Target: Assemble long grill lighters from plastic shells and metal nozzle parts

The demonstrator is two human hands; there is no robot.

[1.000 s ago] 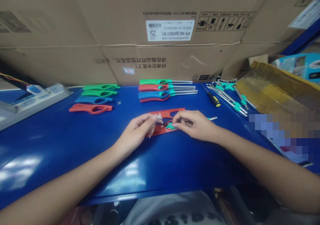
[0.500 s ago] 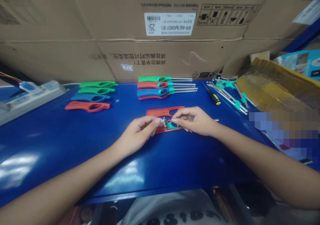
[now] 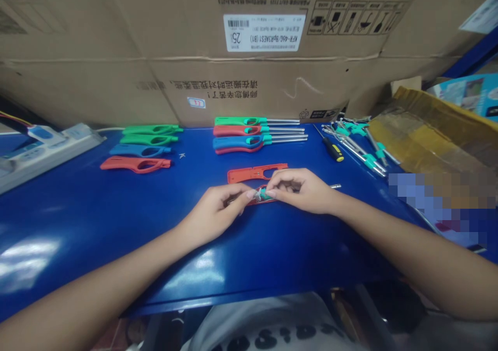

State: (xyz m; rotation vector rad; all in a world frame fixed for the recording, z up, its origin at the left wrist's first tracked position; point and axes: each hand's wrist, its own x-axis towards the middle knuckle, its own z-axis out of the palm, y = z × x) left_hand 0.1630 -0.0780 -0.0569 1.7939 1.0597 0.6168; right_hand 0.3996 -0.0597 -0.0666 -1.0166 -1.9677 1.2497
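Note:
Both my hands meet over an opened gas lighter at mid-table. Its red lower shell half (image 3: 256,202) lies under my fingers, with a green trigger piece (image 3: 264,193) and thin pale wiring inside. The metal tube (image 3: 335,186) sticks out past my right hand. My left hand (image 3: 218,208) is closed in a pinch at a small whitish part (image 3: 257,194) by the wiring and covers the shell's left end. Thumb and fingertips of my right hand (image 3: 303,190) pinch beside the green piece; what they hold is too small to name. The other red shell half (image 3: 249,174) lies just behind.
Finished-looking lighters (image 3: 241,143) are stacked at the back. Several coloured shell halves (image 3: 136,164) lie at left, near a power strip (image 3: 58,151). To the right are a screwdriver (image 3: 333,149), metal tubes with green parts (image 3: 361,151) and a taped carton (image 3: 428,133). Cardboard (image 3: 187,34) stands behind.
My fingertips have come closer together and lower over the shell, which is now more covered. The left hand has shifted slightly right. The upper shell half stays where it was.

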